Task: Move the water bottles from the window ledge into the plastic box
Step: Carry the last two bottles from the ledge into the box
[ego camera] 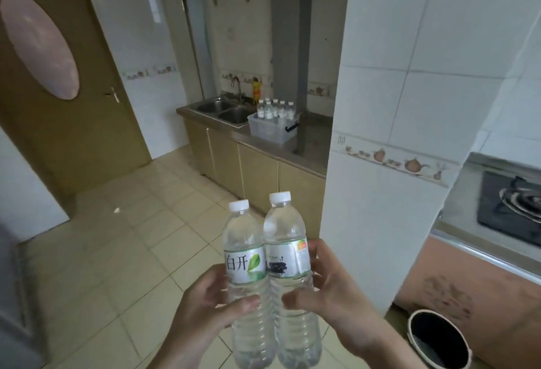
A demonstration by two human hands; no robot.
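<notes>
Far counter (307, 149): grey worktop over tan cabinet doors, with a double steel sink (227, 111) set into its left end. A clear plastic box (270, 130) with a dark latch stands directly on the worktop just right of the sink. Near right counter (456, 216): a black gas hob (510, 207) is set on it. Tiled floor (117, 251): a dark-lined bin (439, 339) stands at near right; a small pale scrap (116, 210) lies at mid-left.

Bottles (275, 109) crowd the plastic box (270, 130), front corner free.

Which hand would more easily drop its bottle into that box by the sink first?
Probably the right hand: the box lies ahead, slightly right of both bottles. It's close, since each hand holds one upright.
</notes>
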